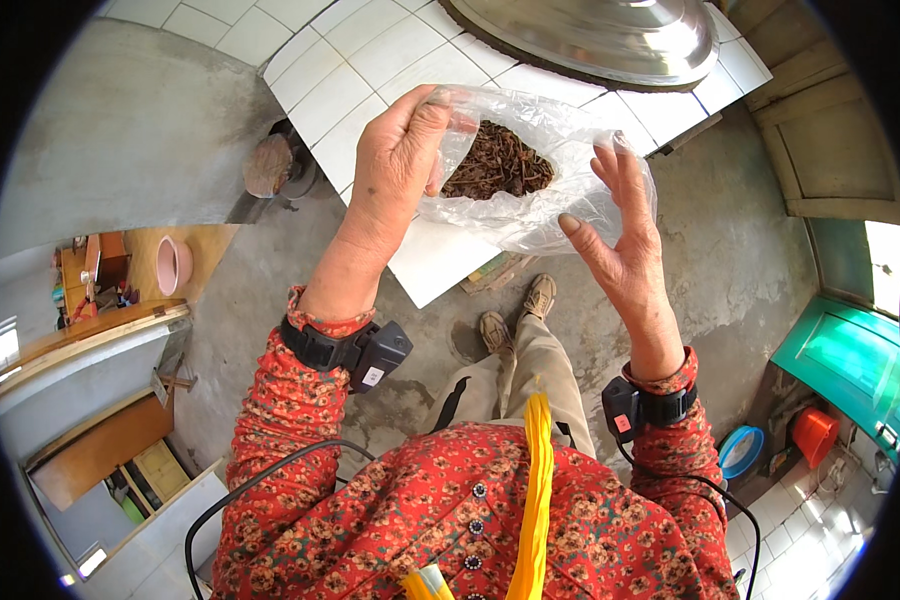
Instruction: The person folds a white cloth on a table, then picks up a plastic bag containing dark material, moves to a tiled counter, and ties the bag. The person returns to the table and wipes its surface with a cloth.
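Note:
A clear plastic bag (529, 221) with its mouth spread wide lies over the front part of a white-tiled counter (379, 56). Dark brown, stringy dried plant matter (499, 165) shows inside it. My left hand (401, 146) grips the bag's left rim, thumb on top and fingertips partly behind the film. At the right side of the bag, my right hand (622, 217) has its thumb and fingers spread apart. Its fingers touch the film, while the thumb stands away from them. The bag's lower folds are crumpled, and its underside is hidden.
A large domed metal lid (607, 34) covers a round opening in the counter. The counter's corner (424, 289) juts toward me. A round-topped stool (268, 165) stands left. To the right are a green cabinet door (847, 360), a blue basin (741, 452) and a red container (815, 437).

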